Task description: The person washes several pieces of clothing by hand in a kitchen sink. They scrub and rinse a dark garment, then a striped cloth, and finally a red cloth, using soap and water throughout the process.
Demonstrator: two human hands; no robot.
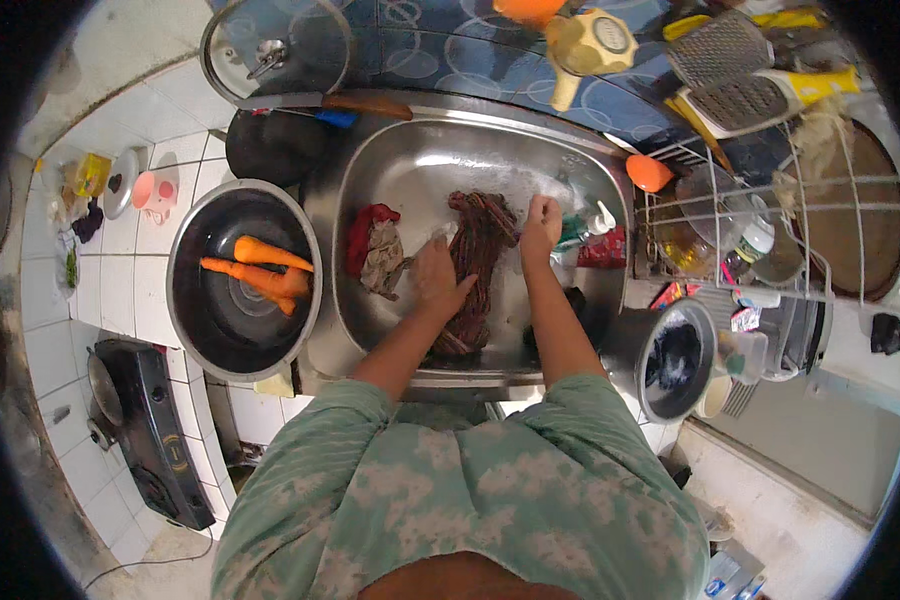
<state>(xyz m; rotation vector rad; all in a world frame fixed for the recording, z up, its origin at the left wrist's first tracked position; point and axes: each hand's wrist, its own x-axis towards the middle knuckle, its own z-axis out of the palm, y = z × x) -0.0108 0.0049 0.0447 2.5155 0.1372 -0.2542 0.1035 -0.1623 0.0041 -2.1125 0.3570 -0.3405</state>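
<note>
A bunched, dark reddish-brown striped cloth (pixel 474 277) lies wet in the stainless steel sink (pixel 427 161). My left hand (pixel 439 274) is over the cloth's left side, blurred, its thumb spread across the fabric. My right hand (pixel 541 225) is curled near the cloth's upper right end; whether it pinches a part of the cloth is hidden. Left of my left hand lie a red cloth (pixel 360 240) and a crumpled beige cloth (pixel 383 259). Beyond my right hand, a clear bottle with a white pump (pixel 601 219) and a red packet (pixel 601 249) lie in the sink.
Left of the sink stands a basin (pixel 184 330) with carrots (pixel 270 274). A knife (pixel 367 105) rests at the sink's back left edge. At right are a wire dish rack (pixel 780 180) and a bucket (pixel 709 360). A black gas stove (pixel 146 427) sits at far left.
</note>
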